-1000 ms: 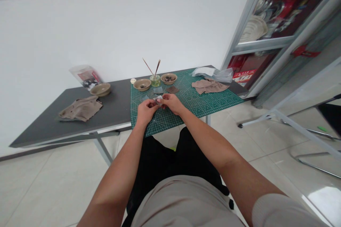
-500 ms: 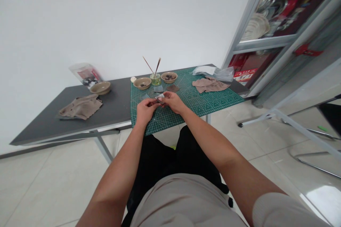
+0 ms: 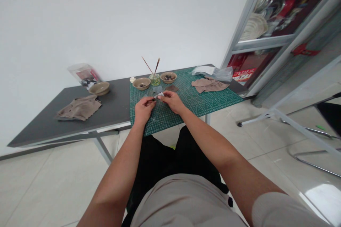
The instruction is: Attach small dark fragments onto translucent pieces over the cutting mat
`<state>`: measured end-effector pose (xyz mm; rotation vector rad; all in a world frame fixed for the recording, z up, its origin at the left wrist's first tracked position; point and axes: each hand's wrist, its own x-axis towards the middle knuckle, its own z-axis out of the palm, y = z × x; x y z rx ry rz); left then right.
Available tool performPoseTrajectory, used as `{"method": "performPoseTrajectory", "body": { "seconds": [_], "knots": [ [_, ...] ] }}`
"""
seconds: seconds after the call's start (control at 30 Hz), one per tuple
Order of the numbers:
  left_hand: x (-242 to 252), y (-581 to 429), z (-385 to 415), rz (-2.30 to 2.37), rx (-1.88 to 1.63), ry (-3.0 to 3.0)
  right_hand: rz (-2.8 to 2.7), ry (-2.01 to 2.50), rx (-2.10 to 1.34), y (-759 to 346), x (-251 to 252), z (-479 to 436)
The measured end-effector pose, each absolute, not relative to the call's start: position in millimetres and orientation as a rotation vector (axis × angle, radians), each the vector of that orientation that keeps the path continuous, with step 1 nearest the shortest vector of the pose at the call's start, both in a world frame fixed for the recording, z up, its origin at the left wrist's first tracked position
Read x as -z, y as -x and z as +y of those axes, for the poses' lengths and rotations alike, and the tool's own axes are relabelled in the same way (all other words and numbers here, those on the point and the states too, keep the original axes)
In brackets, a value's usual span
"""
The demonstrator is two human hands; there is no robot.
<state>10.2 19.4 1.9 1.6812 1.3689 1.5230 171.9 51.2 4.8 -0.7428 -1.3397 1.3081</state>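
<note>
Both hands are working close together above the green cutting mat (image 3: 197,105): the right hand (image 3: 172,101) is pinching a small whitish scrap (image 3: 160,94) between thumb and fingers, while the left hand (image 3: 143,110) is clamping its left end with the fingertips; exactly what is lying inside that grip is too small to tell. Just beyond them, a grey-blue square (image 3: 157,89) and a brown patch (image 3: 172,88) are resting on the mat. Behind these, a glass jar (image 3: 155,79) is holding two slender sticks (image 3: 157,66), standing between the left bowl (image 3: 141,88) and the right bowl (image 3: 168,82), both containing small dark pieces. Rightward, a brownish cloth (image 3: 209,85) is lying crumpled near a clear plastic bag (image 3: 223,73).
</note>
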Motion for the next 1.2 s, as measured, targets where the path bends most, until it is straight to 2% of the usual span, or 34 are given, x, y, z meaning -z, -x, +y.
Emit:
{"method": "performPoseTrajectory", "body": {
  "seconds": [0.83,1.0,1.2],
  "knots": [
    [2.2,-16.1,16.8,1.335,-1.533,-1.654,-1.36,0.765,-1.354,-168.4,1.8,52.9],
    [6.3,-13.9,20.8,1.315,-1.584,-1.653,-1.222,0.774,-1.4,-165.9,1.6,53.9],
    [5.9,-13.7,21.3,1.279,-1.547,-1.659,-1.113,0.882,-1.234,-187.5,4.1,59.3]
  ]
}}
